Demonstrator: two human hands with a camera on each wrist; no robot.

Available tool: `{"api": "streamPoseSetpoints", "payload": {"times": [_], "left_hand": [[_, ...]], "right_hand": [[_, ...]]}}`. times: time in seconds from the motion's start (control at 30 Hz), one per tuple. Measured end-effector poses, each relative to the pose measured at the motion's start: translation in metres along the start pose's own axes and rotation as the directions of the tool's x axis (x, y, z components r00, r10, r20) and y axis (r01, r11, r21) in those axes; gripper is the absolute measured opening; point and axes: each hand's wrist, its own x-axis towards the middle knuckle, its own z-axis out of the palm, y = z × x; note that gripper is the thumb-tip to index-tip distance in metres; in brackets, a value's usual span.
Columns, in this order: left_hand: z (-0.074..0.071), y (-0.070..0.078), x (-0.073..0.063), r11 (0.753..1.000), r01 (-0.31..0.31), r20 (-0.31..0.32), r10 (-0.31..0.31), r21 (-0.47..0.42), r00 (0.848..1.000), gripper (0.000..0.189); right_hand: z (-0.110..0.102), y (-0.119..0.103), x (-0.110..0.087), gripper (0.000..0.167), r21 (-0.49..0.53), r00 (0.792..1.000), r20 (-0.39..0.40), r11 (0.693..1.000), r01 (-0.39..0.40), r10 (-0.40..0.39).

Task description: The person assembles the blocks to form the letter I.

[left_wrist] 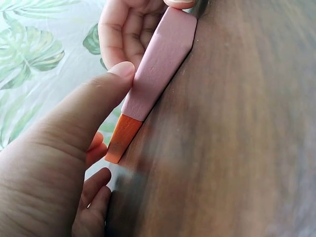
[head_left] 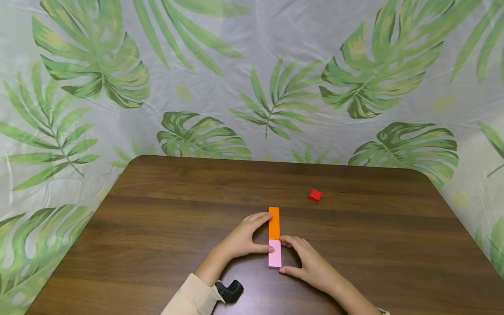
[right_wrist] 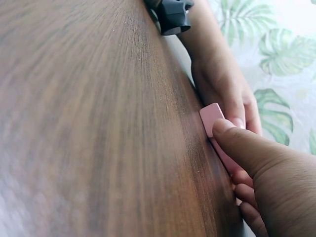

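Head view: pink block (head_left: 274, 256) lies flat on the table (head_left: 157, 245), end to end with the orange block (head_left: 274, 224) on its far side. Left hand (head_left: 242, 238) spread, fingertip at orange's left side, thumb at pink's. Right hand (head_left: 311, 264) holds pink from the right, thumb at its near corner. Room to slide left or right; far edge well off. Red block (head_left: 315, 195) sits far right, well apart; black wrist mount (head_left: 230, 292) near left.

Left wrist view: both blocks look stiff, probably light, hard to break. Smooth faces could skid; best grip likely mid-length across the long sides.

Right wrist view: thumb on pink's near end. Edges slightly rounded, so pinch square.
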Motion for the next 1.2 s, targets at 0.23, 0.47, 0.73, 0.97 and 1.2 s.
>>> {"api": "streamPoseSetpoints", "payload": {"times": [0.23,0.47,0.73,0.97,1.2], "left_hand": [[0.0,0.0,0.0,1.0,-0.001,0.004,0.001,-0.003,1.0,0.077],[0.0,-0.001,0.0,1.0,0.006,0.013,-0.006,-0.006,1.0,0.075],[0.001,-0.001,0.0,1.0,0.005,0.008,-0.004,-0.014,1.0,0.074],[0.0,0.0,0.0,1.0,0.007,0.012,-0.007,-0.013,1.0,0.074],[0.0,0.0,0.0,1.0,0.014,0.018,-0.014,-0.022,1.0,0.075]], "right_hand": [[0.0,0.0,0.0,0.062,0.003,1.0,-0.009,1.0,0.008,-0.008],[-0.001,-0.002,0.001,0.059,0.021,1.0,-0.008,1.0,-0.011,0.011],[-0.005,-0.003,0.005,0.055,0.051,0.999,-0.047,0.999,-0.015,0.017],[-0.01,-0.003,0.01,0.055,0.051,0.993,-0.12,0.999,0.017,-0.011],[-0.013,0.002,0.016,0.057,0.026,0.978,-0.199,0.997,0.076,-0.069]]}}
